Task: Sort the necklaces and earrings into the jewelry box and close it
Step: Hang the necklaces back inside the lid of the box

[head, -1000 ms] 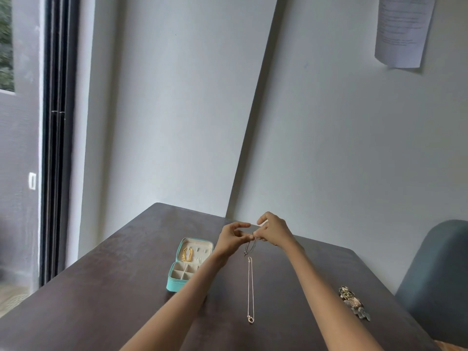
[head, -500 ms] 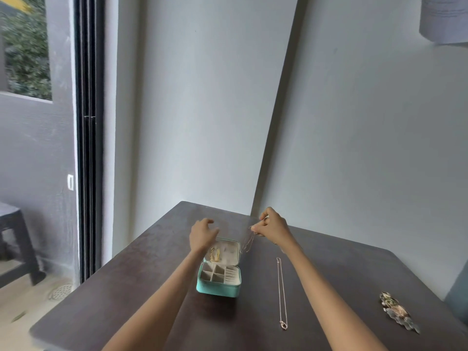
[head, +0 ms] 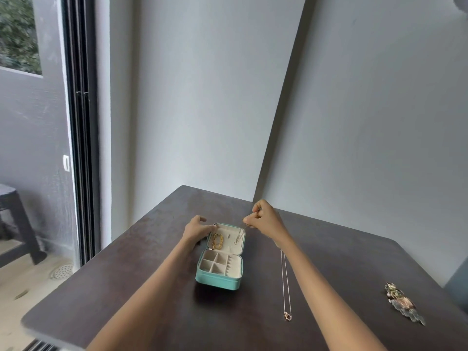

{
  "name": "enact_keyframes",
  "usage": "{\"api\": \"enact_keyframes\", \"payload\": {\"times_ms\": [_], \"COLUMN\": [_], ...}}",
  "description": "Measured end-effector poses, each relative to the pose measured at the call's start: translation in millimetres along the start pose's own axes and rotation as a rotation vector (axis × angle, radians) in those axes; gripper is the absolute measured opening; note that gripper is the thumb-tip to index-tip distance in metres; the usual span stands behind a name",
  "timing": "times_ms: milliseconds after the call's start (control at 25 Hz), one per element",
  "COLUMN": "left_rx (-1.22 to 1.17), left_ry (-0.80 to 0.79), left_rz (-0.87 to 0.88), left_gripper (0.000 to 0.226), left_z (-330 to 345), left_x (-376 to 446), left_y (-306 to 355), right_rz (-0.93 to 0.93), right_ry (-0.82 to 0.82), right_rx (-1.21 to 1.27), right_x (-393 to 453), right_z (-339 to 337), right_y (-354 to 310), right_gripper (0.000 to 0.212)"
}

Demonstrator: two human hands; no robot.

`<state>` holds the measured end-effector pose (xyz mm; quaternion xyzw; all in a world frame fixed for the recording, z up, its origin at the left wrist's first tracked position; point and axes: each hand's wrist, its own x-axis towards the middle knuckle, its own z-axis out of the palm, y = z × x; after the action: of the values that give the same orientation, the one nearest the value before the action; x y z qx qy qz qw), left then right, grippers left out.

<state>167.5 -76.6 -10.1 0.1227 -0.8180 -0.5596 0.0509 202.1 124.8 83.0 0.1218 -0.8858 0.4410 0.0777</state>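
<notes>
Head view: the right hand [head: 266, 220] pinches the top of a thin chain necklace [head: 239, 235], fingers curled tight on it, so the chain hangs down against the inside of the open lid of the teal jewelry box [head: 220, 277], its small pendant low on the lid's right side. The left hand [head: 197, 228] rests on the lid's left edge with fingers loosely spread, steadying it (whether the thumb wraps behind is hidden). A gold chain necklace [head: 217, 241] already sits on the lid's left side; the compartments in the box base look empty. The box stands near the middle of the tabletop [head: 126, 287], somewhat toward its far corner. A rose-gold necklace [head: 285, 285] lies stretched out just right of the box, and a cluster of ornate earrings [head: 402, 304] lies near the right edge. To hang the chain well, I would keep the lid braced, keep the chain taut and clear of the gold one, and catch its top on a hook before letting go. Compared with half a second ago, the left hand has come down from above the box onto the lid, and the right hand has carried the chain over the lid.
</notes>
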Motion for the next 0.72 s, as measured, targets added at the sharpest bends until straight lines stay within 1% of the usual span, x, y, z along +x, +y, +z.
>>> {"api": "enact_keyframes", "payload": {"times_ms": [160,320,480,600,640,720], "left_rx": [-0.187,-0.312,-0.378,-0.414,-0.425,-0.447], "left_ry": [0.069,0.106,0.1,0.094,0.092,0.082], "left_rz": [0.08,0.18,0.236,0.258,0.262,0.268], "left_gripper": [0.066,0.056,0.051,0.038,0.038,0.046], "left_z": [1.4,1.7,2.3,2.5,2.1,1.9], "left_x": [-7.7,-9.5,-9.0,-6.8,-6.3,-5.0], "left_y": [-10.0,-19.8,-25.3,-26.9,-27.1,-28.1], "right_rz": [-0.017,-0.008,0.007,0.007,0.006,-0.006], "right_ry": [-0.059,-0.137,-0.133,-0.139,-0.139,-0.128], "right_rx": [-0.027,-0.088,-0.168,-0.241,-0.27,-0.349], "right_x": [-1.5,-0.5,6.3,15.3,18.5,23.4], "right_z": [11.7,27.7,42.1,49.9,51.6,54.5], "right_y": [-1.0,-2.4,-1.7,-4.9,-6.4,-8.1], "right_gripper": [0.031,0.033,0.032,0.032,0.032,0.03]}}
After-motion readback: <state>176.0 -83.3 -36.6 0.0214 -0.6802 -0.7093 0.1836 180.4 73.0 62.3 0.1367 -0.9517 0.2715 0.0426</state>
